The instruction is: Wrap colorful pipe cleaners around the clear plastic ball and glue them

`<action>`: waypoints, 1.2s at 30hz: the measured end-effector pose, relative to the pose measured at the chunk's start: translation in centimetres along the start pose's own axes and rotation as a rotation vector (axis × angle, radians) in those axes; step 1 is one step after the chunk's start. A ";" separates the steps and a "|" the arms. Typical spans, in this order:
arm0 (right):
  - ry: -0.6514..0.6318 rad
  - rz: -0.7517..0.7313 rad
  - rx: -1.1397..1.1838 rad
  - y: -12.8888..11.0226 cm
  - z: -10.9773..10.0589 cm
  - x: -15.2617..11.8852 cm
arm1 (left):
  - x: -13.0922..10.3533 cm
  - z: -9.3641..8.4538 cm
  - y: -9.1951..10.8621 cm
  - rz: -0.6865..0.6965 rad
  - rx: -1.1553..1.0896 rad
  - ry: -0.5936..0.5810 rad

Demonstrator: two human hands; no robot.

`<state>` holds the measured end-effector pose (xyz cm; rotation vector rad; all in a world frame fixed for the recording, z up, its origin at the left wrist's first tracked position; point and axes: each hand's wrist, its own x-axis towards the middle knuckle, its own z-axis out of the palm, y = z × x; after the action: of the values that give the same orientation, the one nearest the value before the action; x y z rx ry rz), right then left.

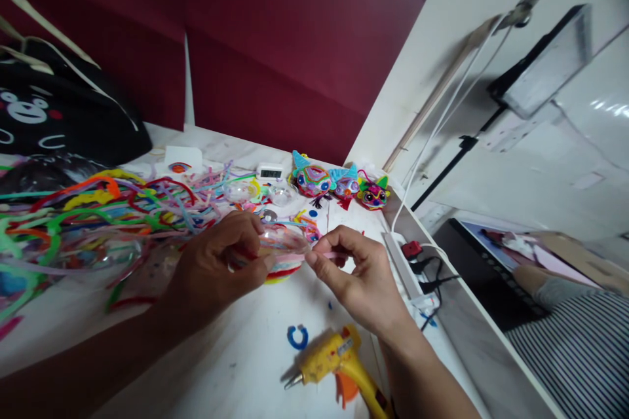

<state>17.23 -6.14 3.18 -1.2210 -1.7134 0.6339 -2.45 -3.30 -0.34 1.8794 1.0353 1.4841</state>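
Hands pinch a fuzzy pink wire [322, 255].
Left hand [216, 268] grips a clear round shell [282, 240] (smooth plastic); right hand [358, 275] pinches the wire.

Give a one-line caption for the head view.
Left hand holds a clear dome; right hand pinches pink pipe cleaner.

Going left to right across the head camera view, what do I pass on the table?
Black bag → pipe cleaner pile → left hand → clear dome → right hand → power strip → laptop.
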 end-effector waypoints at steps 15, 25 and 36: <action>-0.045 0.079 0.129 0.1 -0.2 0.4 | 0.0 -0.6 -0.1 -0.099 -0.103 -0.035; -0.083 0.142 0.204 0.1 -0.2 0.4 | 0.1 -0.4 0.6 -0.227 -0.235 -0.032; -0.074 0.158 0.322 0.4 -0.4 0.5 | 0.0 -0.2 0.3 -0.272 -0.461 -0.025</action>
<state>17.72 -5.58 3.22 -1.1191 -1.5111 1.0192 -2.60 -3.48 -0.09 1.3732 0.8122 1.3897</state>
